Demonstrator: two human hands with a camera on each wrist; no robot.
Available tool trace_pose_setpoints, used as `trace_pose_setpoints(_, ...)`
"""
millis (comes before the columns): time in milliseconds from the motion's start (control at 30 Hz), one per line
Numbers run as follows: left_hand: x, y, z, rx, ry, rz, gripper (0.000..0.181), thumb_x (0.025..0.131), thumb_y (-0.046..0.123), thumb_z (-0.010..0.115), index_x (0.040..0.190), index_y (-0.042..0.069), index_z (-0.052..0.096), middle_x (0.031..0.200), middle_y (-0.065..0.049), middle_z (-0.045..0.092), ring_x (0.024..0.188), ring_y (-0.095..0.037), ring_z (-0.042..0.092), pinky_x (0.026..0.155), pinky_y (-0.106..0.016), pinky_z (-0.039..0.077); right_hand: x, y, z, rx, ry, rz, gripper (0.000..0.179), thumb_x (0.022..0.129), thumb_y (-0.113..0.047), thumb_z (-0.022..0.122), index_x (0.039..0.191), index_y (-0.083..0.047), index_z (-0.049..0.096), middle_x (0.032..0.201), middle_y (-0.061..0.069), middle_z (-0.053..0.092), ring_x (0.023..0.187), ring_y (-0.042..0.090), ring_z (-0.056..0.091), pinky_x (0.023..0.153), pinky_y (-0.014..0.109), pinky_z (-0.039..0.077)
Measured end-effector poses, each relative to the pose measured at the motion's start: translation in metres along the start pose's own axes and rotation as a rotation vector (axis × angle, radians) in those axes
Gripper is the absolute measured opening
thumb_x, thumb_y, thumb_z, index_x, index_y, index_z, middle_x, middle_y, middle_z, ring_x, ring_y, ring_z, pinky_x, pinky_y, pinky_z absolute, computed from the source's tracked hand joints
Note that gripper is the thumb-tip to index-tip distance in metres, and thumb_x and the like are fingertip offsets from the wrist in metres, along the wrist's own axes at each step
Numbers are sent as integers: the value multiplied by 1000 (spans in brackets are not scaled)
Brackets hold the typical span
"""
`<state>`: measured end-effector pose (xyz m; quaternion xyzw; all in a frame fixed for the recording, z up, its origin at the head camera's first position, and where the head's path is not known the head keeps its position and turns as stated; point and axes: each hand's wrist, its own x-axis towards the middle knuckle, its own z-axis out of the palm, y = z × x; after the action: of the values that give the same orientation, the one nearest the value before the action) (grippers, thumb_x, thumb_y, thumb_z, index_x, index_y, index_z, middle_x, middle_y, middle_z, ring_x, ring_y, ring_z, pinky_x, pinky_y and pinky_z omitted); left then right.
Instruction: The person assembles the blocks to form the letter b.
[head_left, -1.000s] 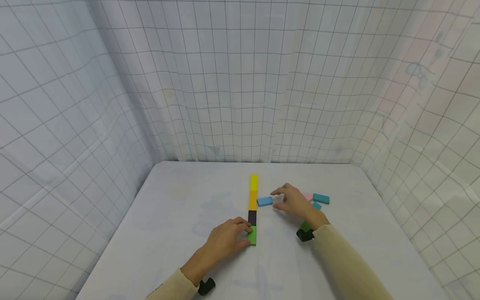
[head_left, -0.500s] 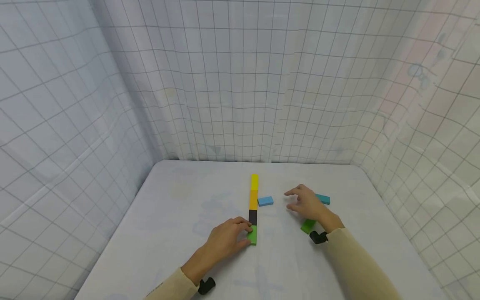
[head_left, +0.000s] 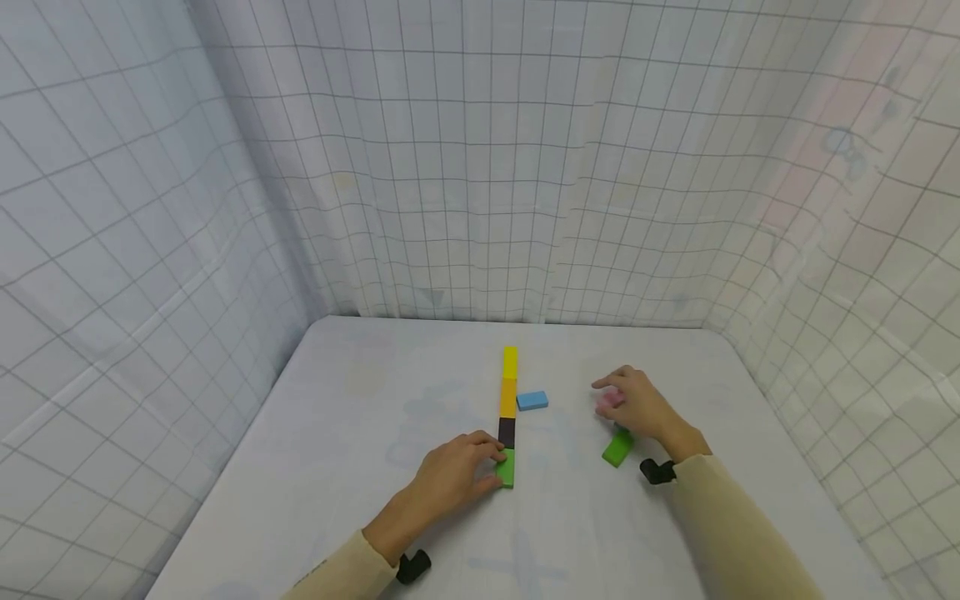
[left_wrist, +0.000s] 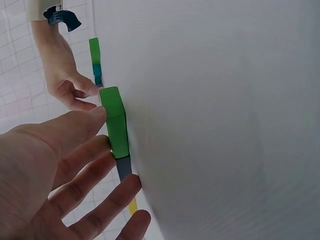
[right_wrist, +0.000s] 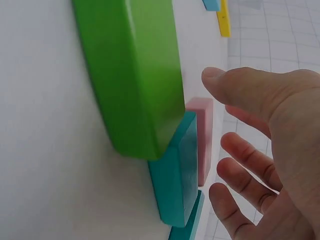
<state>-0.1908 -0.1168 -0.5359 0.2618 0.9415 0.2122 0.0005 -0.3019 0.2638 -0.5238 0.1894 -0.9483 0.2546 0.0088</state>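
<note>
In the head view, my left hand [head_left: 453, 475] rests beside the near green block [head_left: 507, 469], thumb and fingertips at its left side. That block ends a straight row of a black block [head_left: 507, 432], an orange block [head_left: 508, 398] and a yellow block [head_left: 510, 363]. My right hand [head_left: 641, 408] hovers over a pink block [head_left: 611, 400], thumb and fingers spread apart, holding nothing. In the right wrist view, a teal block [right_wrist: 172, 170] and a second teal block [right_wrist: 187, 225] lie close to the pink one; the hand mostly hides both in the head view.
A light blue block [head_left: 532, 401] lies at a slant just right of the orange one. Another green block [head_left: 618, 448] sits below my right hand. White gridded curtains [head_left: 495, 167] enclose the white table [head_left: 360, 375] at the back and both sides.
My right hand has moved right, away from the light blue block, to over the pink block. The green block at its wrist has come into fuller view. My left hand stays in place.
</note>
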Motion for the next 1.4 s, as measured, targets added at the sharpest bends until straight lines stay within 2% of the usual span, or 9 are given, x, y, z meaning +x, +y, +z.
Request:
trace_pose_setpoints(200,0,0,-1,-18,-4,7,30,101,29,95,129,20,89,143,7,80,132,-21,79,107,-44,69,-3,10,-4,-10,-1,0,41,101,-15,91,140,-7,83,146,29,69,127,43,64,108,65,58)
trace_pose_setpoints(533,1,2,-1,-23,-19,-17,29,102,30,94,129,20,89,143,7,80,132,-20,78,109,-45,69,-6,20,-9,-21,-36,25,44,100,-20,94,141,-10,83,150,29,68,135,51,60,109,70,57)
trace_pose_setpoints(767,1,1,0,-21,-7,-13,28,102,30,94,128,20,89,142,8,80,132,-20,78,107,-44,69,-3,22,-12,-28,-58,27,44,100,-24,95,140,-11,84,150,29,70,131,47,61,107,65,57)
trace_pose_setpoints(1133,0,1,0,-29,2,-11,28,101,28,95,127,20,90,141,7,81,131,-21,79,107,-45,70,0,22,-12,-33,-83,31,40,101,-23,94,139,-11,85,146,28,72,127,44,62,105,63,58)
trace_pose_setpoints(1400,-1,1,-2,-25,0,-16,29,99,27,96,126,20,90,141,8,81,131,-21,78,106,-45,70,2,22,-10,-49,-93,-12,37,101,-22,94,136,-11,86,138,22,76,119,36,63,100,51,56)
